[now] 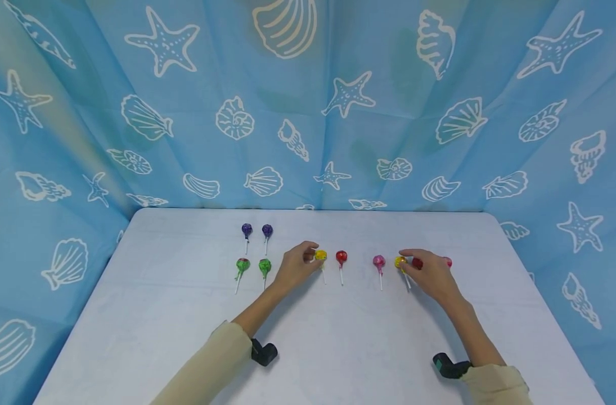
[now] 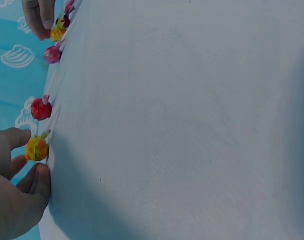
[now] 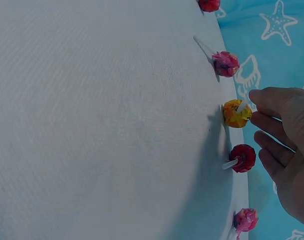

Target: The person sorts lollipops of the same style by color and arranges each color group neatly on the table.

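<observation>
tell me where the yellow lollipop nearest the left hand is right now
In the head view, the yellow lollipop lies midway across the white table, toward its far edge, beside the left hand and just left of a red lollipop.

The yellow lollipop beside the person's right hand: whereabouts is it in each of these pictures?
Head: the yellow lollipop is right of centre, below mid-height, by the right hand's fingers.
Left wrist: near the top-left corner, the farther of two yellow lollipops.
Right wrist: right of centre, about mid-height, left of the hand.
Shared landmark: the pink lollipop between it and the bright red lollipop.
</observation>
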The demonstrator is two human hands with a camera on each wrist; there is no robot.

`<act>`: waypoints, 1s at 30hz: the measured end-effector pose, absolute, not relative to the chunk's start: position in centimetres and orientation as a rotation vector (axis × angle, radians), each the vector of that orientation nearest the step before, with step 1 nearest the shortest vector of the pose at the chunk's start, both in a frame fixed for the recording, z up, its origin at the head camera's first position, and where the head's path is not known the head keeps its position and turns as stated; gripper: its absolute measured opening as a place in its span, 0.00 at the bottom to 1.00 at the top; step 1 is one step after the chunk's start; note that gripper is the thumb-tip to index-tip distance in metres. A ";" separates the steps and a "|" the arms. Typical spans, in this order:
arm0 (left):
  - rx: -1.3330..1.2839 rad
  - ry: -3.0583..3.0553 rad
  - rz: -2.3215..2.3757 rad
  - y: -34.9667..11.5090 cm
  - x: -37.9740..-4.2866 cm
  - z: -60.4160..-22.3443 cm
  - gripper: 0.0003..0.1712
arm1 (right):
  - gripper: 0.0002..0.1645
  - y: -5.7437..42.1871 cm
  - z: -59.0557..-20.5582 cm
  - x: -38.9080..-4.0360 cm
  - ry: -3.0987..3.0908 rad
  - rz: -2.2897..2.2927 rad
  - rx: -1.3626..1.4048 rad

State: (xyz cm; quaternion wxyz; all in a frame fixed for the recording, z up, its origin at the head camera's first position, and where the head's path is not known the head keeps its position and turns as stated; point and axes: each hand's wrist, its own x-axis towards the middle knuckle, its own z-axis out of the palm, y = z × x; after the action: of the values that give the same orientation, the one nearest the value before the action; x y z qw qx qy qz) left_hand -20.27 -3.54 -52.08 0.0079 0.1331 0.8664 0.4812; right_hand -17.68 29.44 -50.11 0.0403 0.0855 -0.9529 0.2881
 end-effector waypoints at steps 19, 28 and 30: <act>0.329 2.772 1.425 -2.5 -21.0 -52.0 0.12 | 0.20 29.8 -50.7 -17.9 -2.923 0.846 0.281; 0.336 2.725 1.495 -2.7 -20.4 -51.1 0.11 | 0.20 29.7 -50.6 -18.0 -2.941 0.858 0.255; 0.356 2.709 1.511 -2.9 -20.1 -50.7 0.11 | 0.20 29.7 -50.6 -17.9 -2.947 0.854 0.241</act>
State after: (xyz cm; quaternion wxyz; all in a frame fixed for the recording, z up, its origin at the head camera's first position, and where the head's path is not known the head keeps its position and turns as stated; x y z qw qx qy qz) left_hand -20.07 -2.91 -50.69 0.0098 0.1139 0.8677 0.4838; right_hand -17.92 29.74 -50.62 0.0318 0.0784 -0.9571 0.2772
